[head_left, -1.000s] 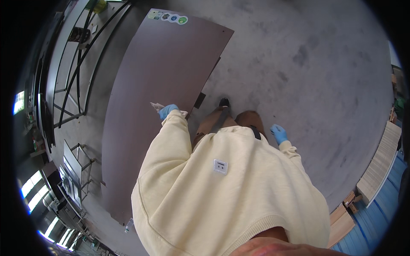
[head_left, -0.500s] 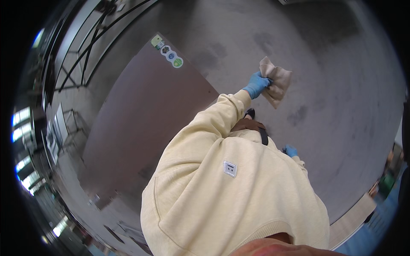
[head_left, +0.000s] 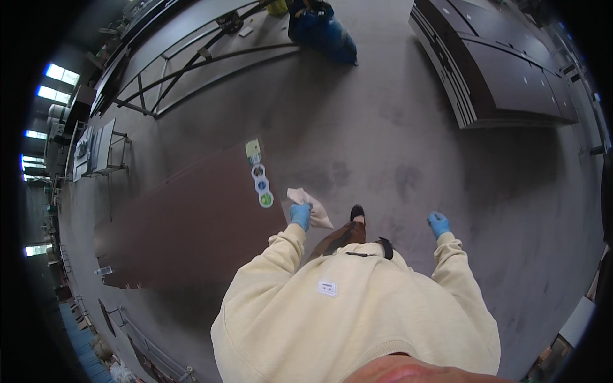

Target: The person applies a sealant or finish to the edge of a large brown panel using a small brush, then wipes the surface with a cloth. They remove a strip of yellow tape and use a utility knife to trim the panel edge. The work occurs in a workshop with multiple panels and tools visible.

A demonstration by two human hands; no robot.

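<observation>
My left hand (head_left: 299, 216), in a blue glove, grips a pale beige cloth (head_left: 314, 209) that hangs out to its right. Close by on the left is a large brown panel (head_left: 191, 223) with a column of round stickers (head_left: 262, 185) along its right edge. My right hand (head_left: 438, 223), gloved in blue too, is out to the right over the grey floor, away from any object. Its fingers are curled in, with nothing seen in them.
A tall stack of dark brown panels (head_left: 485, 70) stands at the far right. At the far left is a metal frame (head_left: 159, 83), with a blue bag (head_left: 322, 35) beside its end. A small wheeled table (head_left: 102, 150) stands at the left. My shoe (head_left: 357, 212) shows between my hands.
My view has turned and shifted, bringing in the panel stack and blue bag. My left hand, still holding the cloth, has come back nearer my body's left side. More of my right arm shows.
</observation>
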